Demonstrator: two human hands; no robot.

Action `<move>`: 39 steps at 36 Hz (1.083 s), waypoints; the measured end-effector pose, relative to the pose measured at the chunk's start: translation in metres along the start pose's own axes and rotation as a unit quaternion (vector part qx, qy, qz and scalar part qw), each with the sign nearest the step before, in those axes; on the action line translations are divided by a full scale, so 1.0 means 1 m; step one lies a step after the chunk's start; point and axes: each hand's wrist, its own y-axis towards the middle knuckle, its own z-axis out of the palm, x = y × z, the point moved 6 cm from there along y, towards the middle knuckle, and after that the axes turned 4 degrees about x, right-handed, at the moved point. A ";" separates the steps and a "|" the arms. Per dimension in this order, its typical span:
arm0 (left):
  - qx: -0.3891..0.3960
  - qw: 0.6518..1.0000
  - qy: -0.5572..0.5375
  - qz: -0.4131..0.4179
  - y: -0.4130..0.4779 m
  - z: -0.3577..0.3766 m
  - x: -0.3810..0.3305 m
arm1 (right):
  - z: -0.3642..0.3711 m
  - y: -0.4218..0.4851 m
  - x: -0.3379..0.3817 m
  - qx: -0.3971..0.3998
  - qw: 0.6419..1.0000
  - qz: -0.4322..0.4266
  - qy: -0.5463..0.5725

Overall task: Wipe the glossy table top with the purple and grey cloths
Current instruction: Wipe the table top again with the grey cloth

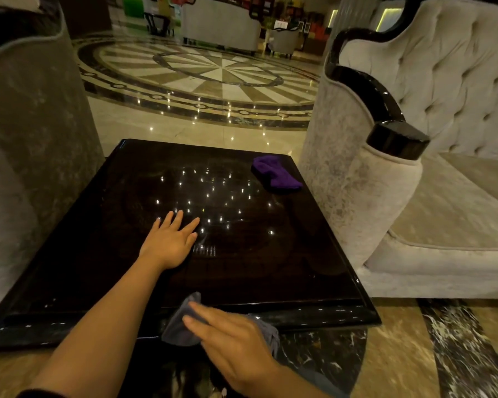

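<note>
Head view of a dark, glossy worktop (98,254) between two upholstered seats. The left hand (168,242) lies flat on the surface, fingers spread and empty, bracing the person's reach. The right hand (230,337) presses the grey cloth (179,326) against the near moulded edge with extended, close-set fingers; the cloth is bunched under the palm and partly hangs beyond the rim toward the floor. The purple cloth (276,173) rests unattended well beyond both hands, at the far right corner, just beside the armchair (357,182).

Probable hazards — each a judgement from the present layout:
- The bare left palm is likely to leave prints on the polished surface, so the patch beneath it would need a second pass.
- The grey cloth, held by pressure rather than a pinch, could slip off the edge if the right hand sweeps outward.
- A wide stroke toward the far right could nudge the purple cloth over the corner.
- Ceiling-light reflections ahead of the left hand may mask streaks — missed areas are plausible.
</note>
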 end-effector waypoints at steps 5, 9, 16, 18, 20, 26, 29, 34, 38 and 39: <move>-0.001 1.000 0.001 0.000 0.000 -0.002 -0.002 | -0.023 0.018 -0.006 -0.034 0.997 0.049 0.043; 0.011 1.000 0.020 0.007 0.000 -0.002 -0.002 | -0.045 0.040 -0.013 -0.065 0.997 0.046 0.012; 0.001 1.000 0.005 -0.003 0.003 0.000 0.001 | -0.088 0.067 -0.037 -0.090 0.993 0.044 -0.063; -0.001 1.000 -0.003 -0.002 0.003 0.001 0.002 | -0.105 0.074 -0.050 -0.116 0.987 0.061 -0.088; -0.006 1.000 -0.005 0.000 0.004 0.002 0.003 | -0.124 0.081 -0.067 -0.140 0.981 0.084 -0.107; -0.004 1.000 -0.002 0.000 0.002 0.000 0.002 | -0.167 0.096 -0.118 -0.174 0.957 0.134 -0.187; -0.005 1.000 0.001 0.001 0.003 0.000 0.002 | -0.175 0.100 -0.143 -0.153 0.946 0.144 -0.246; -0.009 1.000 -0.006 0.001 0.004 0.001 0.003 | -0.153 0.093 -0.201 -0.026 0.916 0.246 -0.317; -0.005 1.000 -0.004 0.000 0.006 0.001 0.004 | -0.110 0.065 -0.254 0.180 0.860 0.391 -0.273; -0.006 1.000 -0.004 0.000 0.007 0.001 0.004 | -0.102 0.058 -0.262 0.202 0.849 0.419 -0.250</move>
